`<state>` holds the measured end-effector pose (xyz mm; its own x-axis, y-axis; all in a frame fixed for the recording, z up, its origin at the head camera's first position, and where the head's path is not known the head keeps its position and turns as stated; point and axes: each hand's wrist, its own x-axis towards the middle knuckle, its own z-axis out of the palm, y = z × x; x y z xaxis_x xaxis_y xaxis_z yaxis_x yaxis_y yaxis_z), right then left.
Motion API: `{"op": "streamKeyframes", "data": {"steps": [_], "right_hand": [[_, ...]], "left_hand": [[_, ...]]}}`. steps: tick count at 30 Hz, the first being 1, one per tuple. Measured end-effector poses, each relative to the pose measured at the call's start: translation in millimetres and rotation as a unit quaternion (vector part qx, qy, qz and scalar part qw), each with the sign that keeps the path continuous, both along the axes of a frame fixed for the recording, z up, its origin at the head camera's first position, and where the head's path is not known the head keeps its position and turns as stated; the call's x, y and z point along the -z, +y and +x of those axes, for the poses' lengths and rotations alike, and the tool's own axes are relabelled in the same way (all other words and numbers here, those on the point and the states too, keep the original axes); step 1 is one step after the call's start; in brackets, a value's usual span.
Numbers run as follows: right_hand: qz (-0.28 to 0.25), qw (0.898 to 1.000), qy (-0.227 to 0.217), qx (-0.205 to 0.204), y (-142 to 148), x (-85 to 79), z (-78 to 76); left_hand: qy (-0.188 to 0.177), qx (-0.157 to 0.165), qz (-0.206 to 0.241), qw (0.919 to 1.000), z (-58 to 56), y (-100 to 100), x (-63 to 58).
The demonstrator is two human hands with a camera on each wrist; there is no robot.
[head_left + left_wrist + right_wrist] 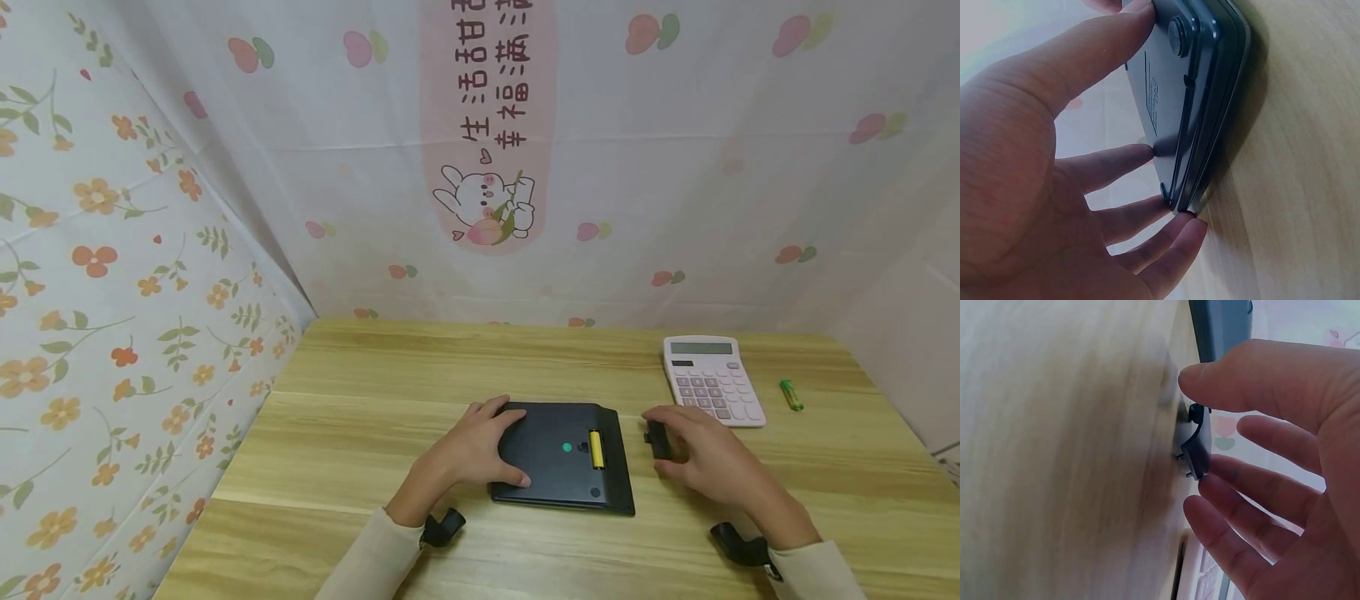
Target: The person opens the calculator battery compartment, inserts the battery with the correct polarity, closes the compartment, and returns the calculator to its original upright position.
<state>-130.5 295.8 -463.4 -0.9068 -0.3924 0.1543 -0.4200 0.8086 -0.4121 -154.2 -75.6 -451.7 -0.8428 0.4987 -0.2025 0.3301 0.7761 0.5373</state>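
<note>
A dark calculator [551,454] lies back up, with a yellow battery [596,449] in its uncovered compartment. My left hand [474,446] rests across the calculator's left end. In the left wrist view its thumb touches the back beside a round foot [1177,36], and the other fingers spread over the far corner and edge, fairly straight. To the right of the calculator, my right hand [708,454] pinches a small black battery cover [659,440] between thumb and fingertips. The cover [1197,450] shows its clips close to the tabletop in the right wrist view.
Behind the right hand lies a pink-white calculator [712,379], keys up. A green battery [791,395] lies to its right on the wooden table [360,375]. Patterned cloth [337,167] hangs along the back and left side.
</note>
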Motion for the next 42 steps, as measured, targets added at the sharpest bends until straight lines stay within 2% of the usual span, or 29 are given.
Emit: {"op": "streamKeyframes", "data": {"steps": [18,42], "right_hand": [[0.007,1.0,-0.015,0.004,0.8,3.0,-2.4],[0.011,1.0,-0.002,0.002,-4.2,-2.0,1.1]], "left_hand": [[0.002,-0.001,0.004,1.0,0.7,-0.2,-1.7],[-0.003,0.0,-0.001,1.0,-0.5,-0.3,-0.1]]}}
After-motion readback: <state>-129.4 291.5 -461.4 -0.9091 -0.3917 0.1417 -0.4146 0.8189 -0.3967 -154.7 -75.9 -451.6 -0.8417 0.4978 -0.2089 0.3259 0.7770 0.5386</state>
